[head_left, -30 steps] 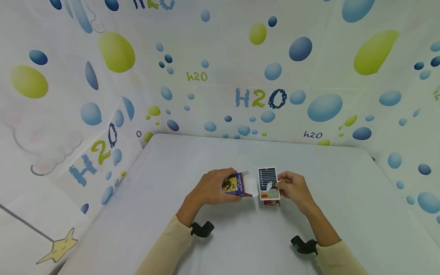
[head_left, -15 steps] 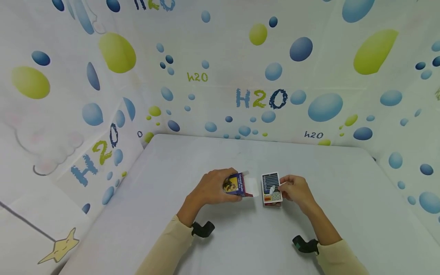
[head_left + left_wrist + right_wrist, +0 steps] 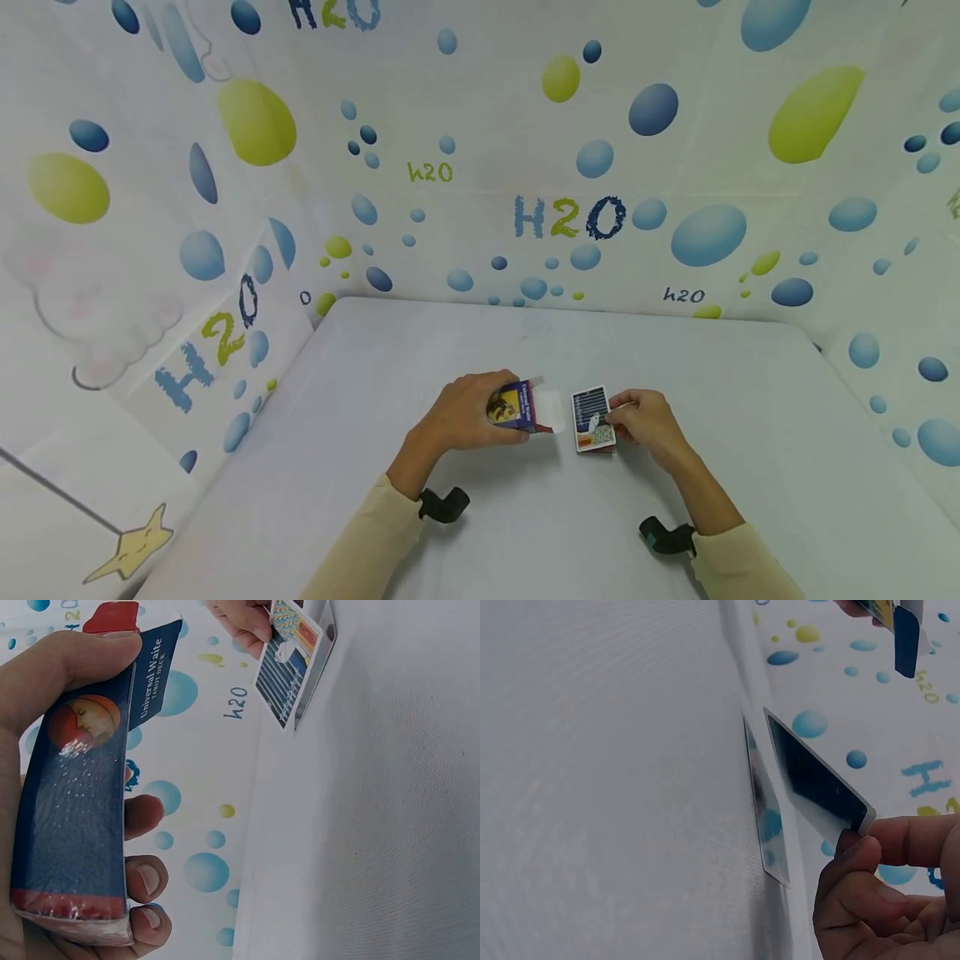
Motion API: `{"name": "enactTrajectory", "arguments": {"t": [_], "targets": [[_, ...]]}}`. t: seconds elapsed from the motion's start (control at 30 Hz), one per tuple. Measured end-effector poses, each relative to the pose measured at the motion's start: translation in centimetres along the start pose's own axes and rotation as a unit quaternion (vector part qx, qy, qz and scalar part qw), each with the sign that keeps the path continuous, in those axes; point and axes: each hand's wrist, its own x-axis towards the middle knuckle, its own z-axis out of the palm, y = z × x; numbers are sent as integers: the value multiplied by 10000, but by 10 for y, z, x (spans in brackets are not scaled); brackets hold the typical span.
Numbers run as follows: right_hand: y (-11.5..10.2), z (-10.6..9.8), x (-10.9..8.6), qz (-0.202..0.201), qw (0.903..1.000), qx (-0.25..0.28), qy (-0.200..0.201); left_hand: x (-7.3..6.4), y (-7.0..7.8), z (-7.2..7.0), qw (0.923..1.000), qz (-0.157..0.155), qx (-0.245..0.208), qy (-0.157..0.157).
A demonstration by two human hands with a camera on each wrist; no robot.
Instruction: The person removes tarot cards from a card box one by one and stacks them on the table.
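My left hand (image 3: 467,410) grips a blue tarot deck box (image 3: 510,406) on its side, fingers and thumb wrapped around it. The box's end flaps stand open toward the right; "Universal Waite Tarot Deck" is printed on a blue flap in the left wrist view. Between thumb and fingers of my right hand (image 3: 649,427) is the right edge of a tarot card (image 3: 589,408), its striped dark picture facing up. Under it, a second card (image 3: 766,814) lies on the table, mostly covered in the head view; the right wrist view shows a gap between the two.
A white cloth covers the table (image 3: 480,525), which reaches back to a white wall sheet (image 3: 495,133) printed with blue and green drops and "H2O". Black wrist cameras are strapped above both hands, at the ends of light sleeves (image 3: 367,533).
The right hand has brought the card slightly down and nearer, so it now overlaps almost all of the lower card. The left hand with the box stays nearly still.
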Motion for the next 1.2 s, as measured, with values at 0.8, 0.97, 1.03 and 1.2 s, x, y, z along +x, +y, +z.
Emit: {"name": "enactTrajectory", "arguments": {"t": [0.8,0.97,1.03,1.2], "targets": [[14,5,6,-16,9990,-441,56,-1,3,1,9997,-177,-154,-76],[16,6,6,-133,9978,-642,41,-1,2,2,9998,-95,-151,-19],[17,7,7,-135,9978,-643,38,-1,1,2,9999,-74,-123,-19],[19,9,8,-146,9979,-626,104,0,0,2,9998,-64,-162,-67]]}}
